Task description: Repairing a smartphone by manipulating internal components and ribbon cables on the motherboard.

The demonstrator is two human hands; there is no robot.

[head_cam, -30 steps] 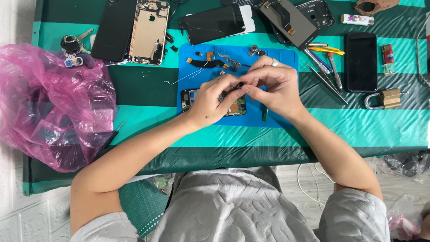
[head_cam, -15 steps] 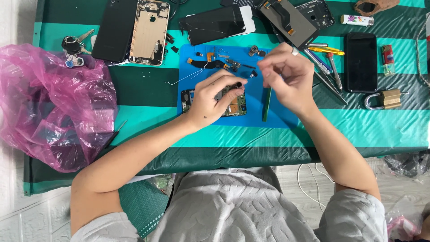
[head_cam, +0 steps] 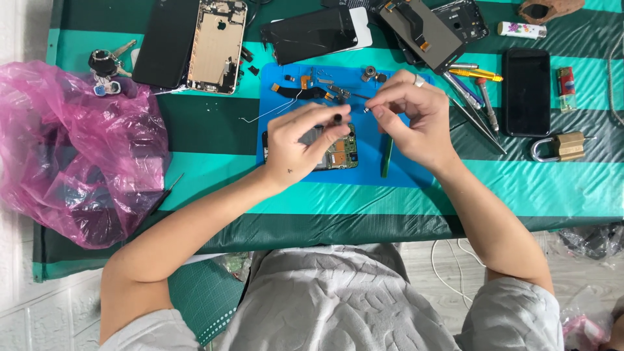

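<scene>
A blue work mat (head_cam: 403, 172) lies on the green striped cloth. On the mat sits an opened phone circuit board (head_cam: 343, 154). My left hand (head_cam: 300, 144) rests over the board and pinches a small black part (head_cam: 337, 118) between thumb and fingertips. My right hand (head_cam: 416, 114), with a ring on one finger, hovers just right of it above the mat, its thumb and forefinger closed on a tiny pale metal part (head_cam: 367, 109). A green pry stick (head_cam: 387, 156) lies on the mat below my right hand. Small flex cables and loose parts (head_cam: 312, 88) are scattered at the mat's far edge.
A crumpled pink plastic bag (head_cam: 71, 156) fills the left. Keys (head_cam: 107, 65), a gold phone housing (head_cam: 216, 45), black screens (head_cam: 315, 32), another display (head_cam: 422, 26), screwdrivers (head_cam: 478, 97), a black phone (head_cam: 526, 91), a lighter (head_cam: 567, 81) and a padlock (head_cam: 560, 147) ring the mat.
My right hand has lifted away from my left hand, up and to the right, uncovering the green pry stick. My left hand has stayed over the board.
</scene>
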